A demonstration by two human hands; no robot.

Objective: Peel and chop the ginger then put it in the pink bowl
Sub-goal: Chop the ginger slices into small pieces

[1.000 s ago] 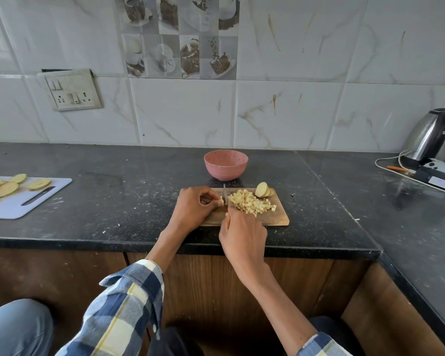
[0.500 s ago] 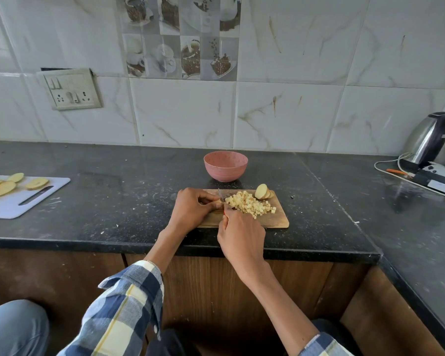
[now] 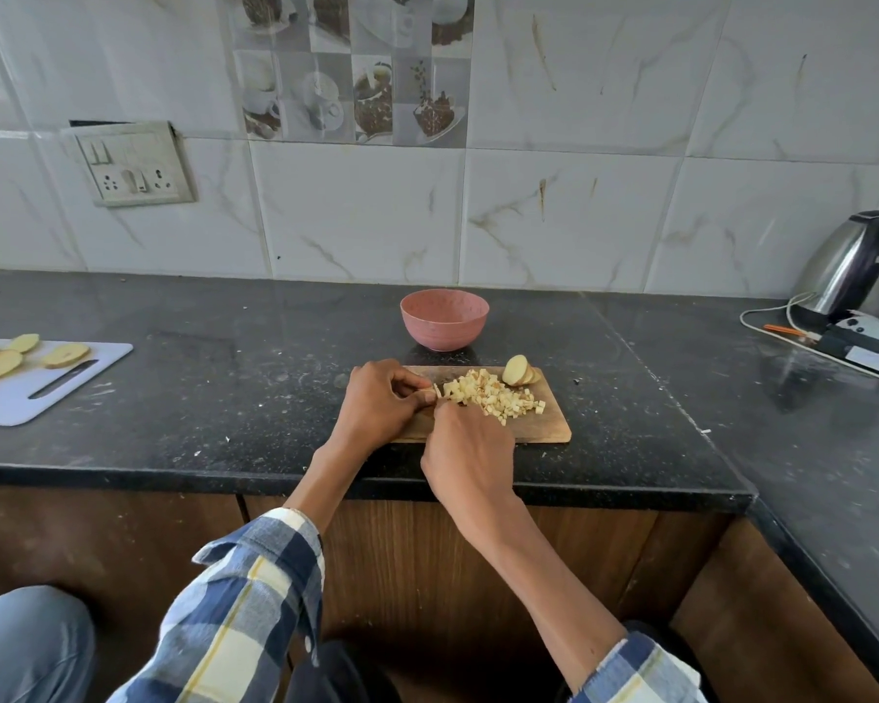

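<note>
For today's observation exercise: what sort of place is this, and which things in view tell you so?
Most likely a home kitchen. A dark stone countertop runs below a tiled wall, an electric kettle stands at the right, and chopped ginger lies on a wooden cutting board.

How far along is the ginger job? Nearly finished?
Mostly chopped: a pile of diced ginger lies on the wooden board. In hand: the left hand pinches a small piece while the right hand cuts beside it. Left: a few ginger slices uncut, and the pink bowl looks empty.

Head view, looking forward-down over counter [image 3: 255, 398], hands near.
</note>
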